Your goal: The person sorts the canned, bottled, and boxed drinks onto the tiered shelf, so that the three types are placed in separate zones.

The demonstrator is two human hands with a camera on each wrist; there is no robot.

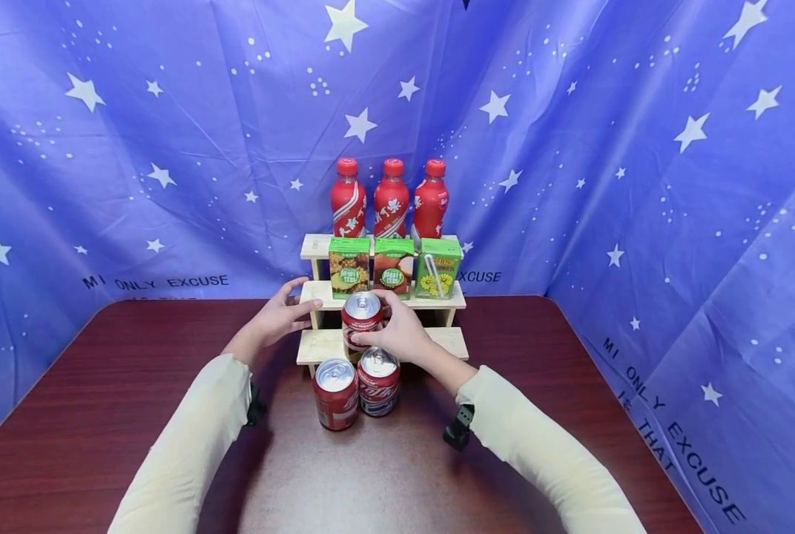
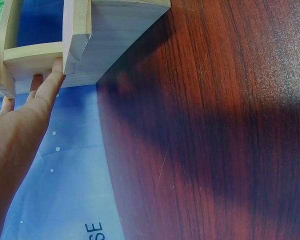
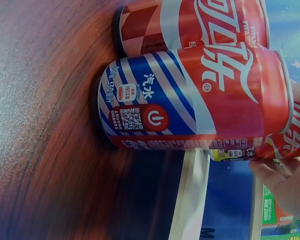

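My right hand (image 1: pixel 400 330) grips a red soda can (image 1: pixel 362 305) over the lowest step of the wooden step stand (image 1: pixel 320 345). In the right wrist view, part of that can (image 3: pixel 292 132) shows behind a nearer can; its base is hidden. At the stand's left end my left hand (image 1: pixel 271 320) touches the middle step, thumb near the top. The left wrist view has this hand's fairly straight fingers (image 2: pixel 47 90) against the wooden frame. Two more red soda cans, one left (image 1: pixel 336 397) and one right (image 1: pixel 379 386), stand upright on the table before the stand.
Three red bottles (image 1: pixel 391 200) line the top step. On the middle step are three green-topped drink cartons, the middle one (image 1: pixel 393 268) among them. A dark red wooden table (image 1: pixel 170 356) lies beneath, with a blue star-patterned cloth (image 1: pixel 190 111) behind and at the sides.
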